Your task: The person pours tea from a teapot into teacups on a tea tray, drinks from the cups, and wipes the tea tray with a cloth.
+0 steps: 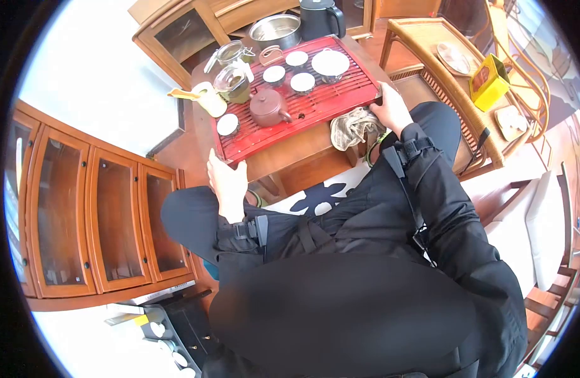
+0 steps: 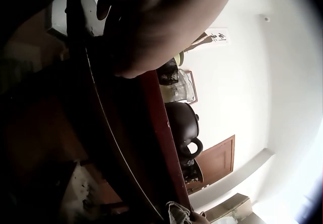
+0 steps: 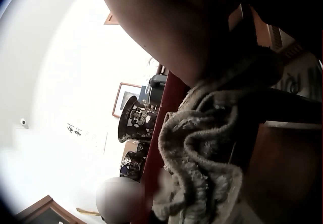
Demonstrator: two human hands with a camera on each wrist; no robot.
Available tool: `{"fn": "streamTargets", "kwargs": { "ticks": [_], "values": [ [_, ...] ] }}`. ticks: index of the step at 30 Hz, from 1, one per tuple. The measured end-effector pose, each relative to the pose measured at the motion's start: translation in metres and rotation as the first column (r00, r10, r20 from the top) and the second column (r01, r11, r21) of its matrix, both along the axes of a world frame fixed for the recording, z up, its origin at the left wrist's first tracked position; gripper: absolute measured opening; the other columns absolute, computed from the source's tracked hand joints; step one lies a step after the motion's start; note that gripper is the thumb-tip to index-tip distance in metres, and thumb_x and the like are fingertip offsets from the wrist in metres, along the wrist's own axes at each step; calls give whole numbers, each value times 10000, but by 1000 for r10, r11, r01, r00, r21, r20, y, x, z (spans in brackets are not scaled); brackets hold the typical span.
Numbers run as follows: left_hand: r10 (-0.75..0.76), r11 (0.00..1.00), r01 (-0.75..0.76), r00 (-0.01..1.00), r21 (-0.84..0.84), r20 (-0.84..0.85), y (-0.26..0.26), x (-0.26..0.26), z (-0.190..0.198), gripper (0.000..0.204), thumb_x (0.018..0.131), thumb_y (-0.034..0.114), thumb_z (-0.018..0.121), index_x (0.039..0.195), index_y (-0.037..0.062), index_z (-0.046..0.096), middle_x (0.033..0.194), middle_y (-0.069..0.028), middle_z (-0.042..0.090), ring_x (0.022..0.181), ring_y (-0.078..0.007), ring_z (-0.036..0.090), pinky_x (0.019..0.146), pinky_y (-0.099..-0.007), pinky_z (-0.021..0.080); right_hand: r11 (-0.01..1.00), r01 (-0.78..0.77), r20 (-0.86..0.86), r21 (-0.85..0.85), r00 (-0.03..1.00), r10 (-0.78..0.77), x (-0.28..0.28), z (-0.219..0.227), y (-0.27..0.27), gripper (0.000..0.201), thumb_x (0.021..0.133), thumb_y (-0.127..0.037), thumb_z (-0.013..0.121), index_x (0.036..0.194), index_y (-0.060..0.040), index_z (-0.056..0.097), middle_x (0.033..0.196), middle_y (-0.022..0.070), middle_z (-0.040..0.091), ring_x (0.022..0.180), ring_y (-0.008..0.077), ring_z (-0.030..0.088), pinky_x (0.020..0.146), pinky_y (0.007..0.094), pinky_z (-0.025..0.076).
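A red slatted tea tray (image 1: 321,112) lies on a small wooden table. My left hand (image 1: 228,186) grips its near left corner, and my right hand (image 1: 393,108) grips its right end. On the tray stand a brown clay teapot (image 1: 268,108), several white-lined cups (image 1: 302,82) and a larger white-lined bowl (image 1: 330,62). A crumpled cloth (image 1: 353,128) hangs at the front edge beside my right hand; in the right wrist view the cloth (image 3: 202,153) covers part of the tray's side. The undersides of both hands' grips are dark, with fingertips partly hidden.
Behind the tray are a steel pot (image 1: 275,31) and a black kettle (image 1: 320,20). Glass jars (image 1: 232,82) and a cream holder (image 1: 210,99) stand at its left. A rattan shelf (image 1: 422,38) with a yellow tin (image 1: 490,82) is at the right, and glass-door cabinets (image 1: 116,214) at the left.
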State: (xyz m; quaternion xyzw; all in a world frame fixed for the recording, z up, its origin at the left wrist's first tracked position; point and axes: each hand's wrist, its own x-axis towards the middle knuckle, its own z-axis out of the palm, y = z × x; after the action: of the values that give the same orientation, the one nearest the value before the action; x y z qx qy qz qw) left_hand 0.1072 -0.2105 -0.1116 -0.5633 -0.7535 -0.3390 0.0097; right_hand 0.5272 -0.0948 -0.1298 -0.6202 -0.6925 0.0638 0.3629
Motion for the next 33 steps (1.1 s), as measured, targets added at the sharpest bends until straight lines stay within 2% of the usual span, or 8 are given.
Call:
{"fn": "streamTargets", "kwargs": {
  "ticks": [1,3,6,7,9,18,21,33],
  "values": [
    [4,1000,-4,1000,-1,1,3,-5,0,758,786,147,797,1413,-57,421,1315,-283,545,1236,-389,547,1041,-478,434,1000,-13,-3,4,1000,13,1,3,-3,569,781,-140,746,1298,9,560,1159,262,665,1134,409,619,1009,452,476],
    [-111,992,125,954,-32,278,5,-11,2,601,789,94,793,1319,-42,543,1222,-257,638,1162,-363,625,988,-441,485,1000,-30,-5,2,1000,30,3,4,-6,533,788,-130,737,1282,-6,582,1127,247,679,1111,409,627,996,454,482],
    [-183,980,199,935,-22,304,4,-11,11,456,793,41,781,1218,-16,626,1102,-209,686,1048,-355,670,927,-419,517,999,-47,-71,-22,996,45,5,2,-4,479,802,-106,722,1262,-35,607,1103,226,689,1086,406,633,972,454,490],
    [-183,980,199,935,-23,303,5,-14,8,456,793,41,781,1218,-16,626,1102,-209,686,1048,-355,670,927,-419,517,999,-45,-74,-18,996,43,5,1,-4,471,809,-104,718,1261,-36,608,1108,226,687,1085,406,632,964,454,493],
    [-152,988,152,973,11,172,6,-16,1,407,799,26,773,1184,-2,645,1091,-200,675,1023,-350,666,912,-417,517,999,-42,-77,-14,996,41,4,2,-5,462,816,-102,714,1261,-37,609,1114,225,686,1085,405,632,956,454,495],
    [-211,974,203,974,96,82,4,-20,-2,388,823,25,741,1201,23,652,1014,-182,655,948,-338,663,867,-401,522,999,-39,-29,26,999,40,4,3,-6,454,841,-109,702,1281,-47,607,1129,225,685,1096,402,632,955,457,493],
    [-254,961,233,956,147,146,4,-20,-3,379,821,25,730,1194,28,661,981,-174,653,913,-330,662,843,-396,523,999,-34,-27,2,999,34,3,5,-8,455,840,-108,703,1280,-43,605,1122,230,686,1090,401,634,952,458,494],
    [-228,967,207,964,151,139,5,-19,-1,388,810,1,704,1196,34,674,968,-159,667,911,-310,668,844,-388,523,999,-5,-20,49,1000,6,3,1,-8,451,835,-94,701,1272,-40,604,1072,229,690,1054,407,635,931,463,493]
  ]
}}
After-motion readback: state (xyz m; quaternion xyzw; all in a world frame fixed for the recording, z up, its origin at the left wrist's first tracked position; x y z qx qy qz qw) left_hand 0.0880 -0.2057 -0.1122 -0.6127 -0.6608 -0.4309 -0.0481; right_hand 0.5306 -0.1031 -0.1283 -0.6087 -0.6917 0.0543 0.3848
